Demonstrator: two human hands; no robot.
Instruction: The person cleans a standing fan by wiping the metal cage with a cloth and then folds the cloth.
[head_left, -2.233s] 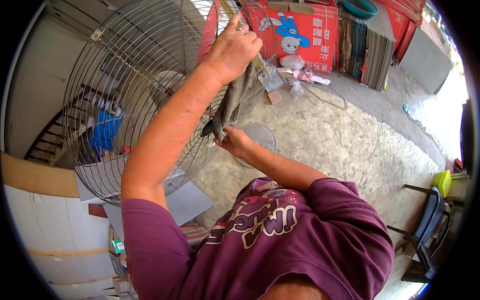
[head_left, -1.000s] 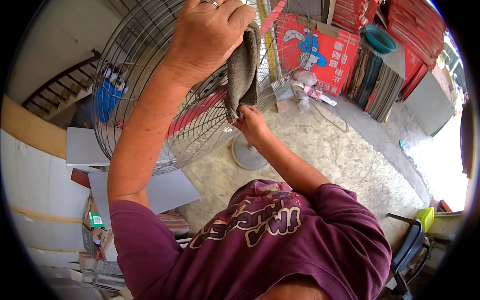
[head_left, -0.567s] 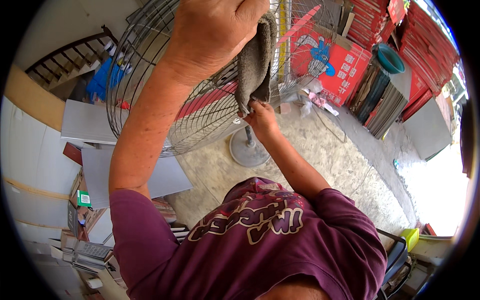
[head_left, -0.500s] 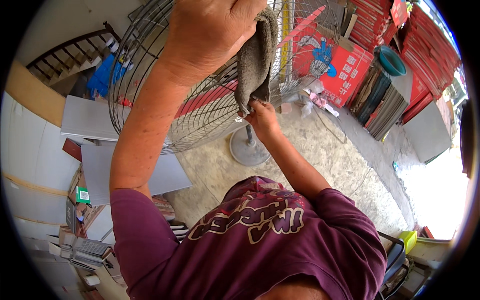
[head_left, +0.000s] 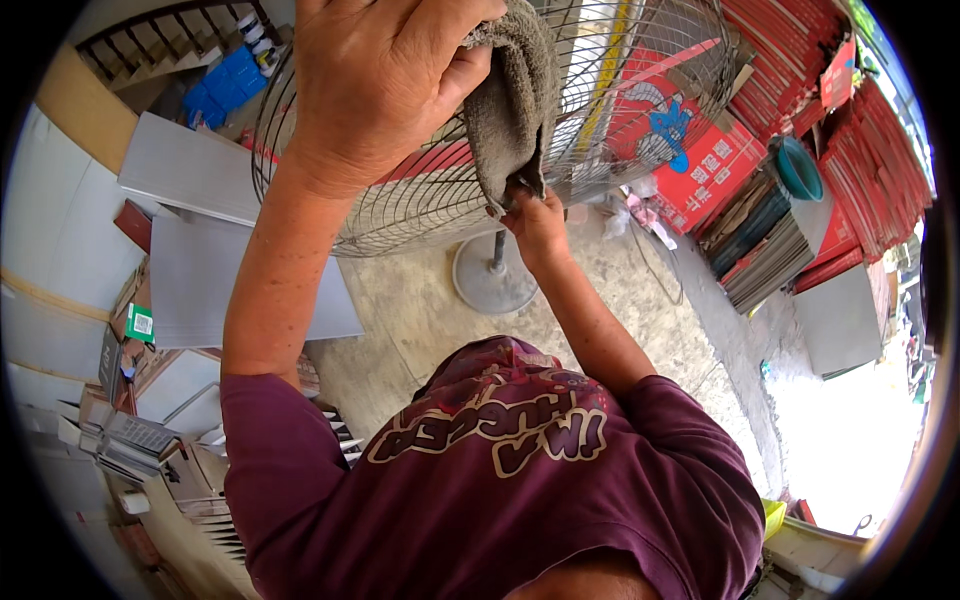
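A grey-green cloth [head_left: 512, 110] hangs folded against the wire cage of a large pedestal fan [head_left: 425, 205]. My left hand [head_left: 385, 90] is closed on the cloth's upper part, with the fingers bent and partly out of sight. Lower down, my right hand [head_left: 537, 228] pinches the bottom end of the same cloth close to the cage's lower wires. Red fan blades show through the wires. The fan's round grey base [head_left: 490, 285] stands on the floor below my hands.
Grey boards [head_left: 240, 280] lie at the left, near a blue bundle [head_left: 225, 88] by a staircase. At the right are red cartons [head_left: 710, 175], flattened stacks and a green basin [head_left: 797, 168]. A cable runs across the concrete floor [head_left: 620, 320].
The view has shifted, so the surroundings sit differently in the picture. Both hands stay on the cloth; more of its upper folds shows beside my left hand.
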